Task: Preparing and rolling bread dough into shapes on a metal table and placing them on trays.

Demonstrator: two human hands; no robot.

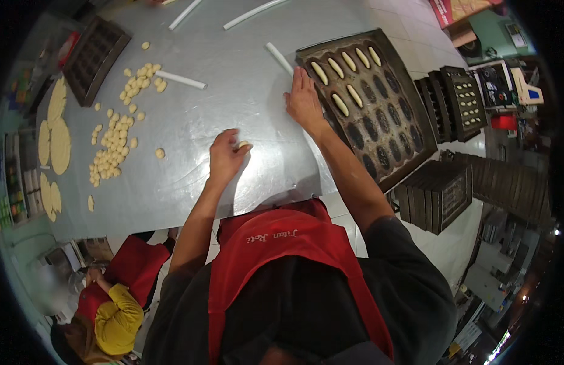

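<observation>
My left hand [227,158] is closed on a small pale dough piece [243,146] just above the steel table [190,121]. My right hand [303,103] has its fingers together on the lower end of a white rod [279,57], beside the left edge of a dark baking tray [425,115]. Several elongated pale dough pieces [348,59] lie in the tray's upper hollows. Several small dough balls [114,134] are spread over the left half of the table, and flattened dough sheets [58,146] lie near its left edge.
More white rods [182,80] lie on the table. An empty dark mould tray [96,58] sits at upper left. Stacked trays [437,194] and filled trays [464,100] stand to the right. A co-worker in a yellow sleeve [117,319] is at lower left.
</observation>
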